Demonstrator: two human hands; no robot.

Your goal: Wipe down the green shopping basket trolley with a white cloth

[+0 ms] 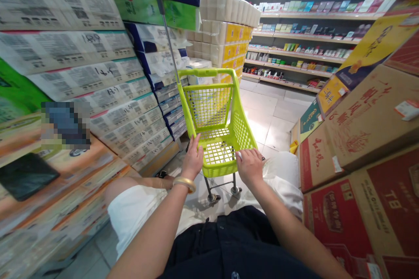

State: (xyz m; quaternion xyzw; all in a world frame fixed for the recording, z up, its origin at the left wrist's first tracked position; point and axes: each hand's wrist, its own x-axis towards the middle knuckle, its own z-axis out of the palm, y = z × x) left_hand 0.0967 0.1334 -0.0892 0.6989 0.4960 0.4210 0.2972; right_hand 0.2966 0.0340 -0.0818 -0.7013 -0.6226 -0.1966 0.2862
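Note:
A lime-green plastic shopping cart (218, 169) with a lattice basket stands between my knees, and its basket has nothing in it. On the near left corner of its rim rests my left hand (192, 160), fingers closed against the edge; a pale yellow bangle (183, 182) circles that wrist. My right hand (250, 165) is curled over the near right corner of the rim. Something small and white shows by its index finger, too small to name. The cart's handle (207, 72) is at the far side, with a thin grey pole (169, 39) rising beside its left end.
Stacked tissue packs (114, 78) line the left side. A flat black device (28, 176) and a pixelated object (65, 124) lie on orange packs. Cardboard cartons (369, 117) crowd the right. Beyond the tiled floor (258, 102) stand stocked shelves (301, 37).

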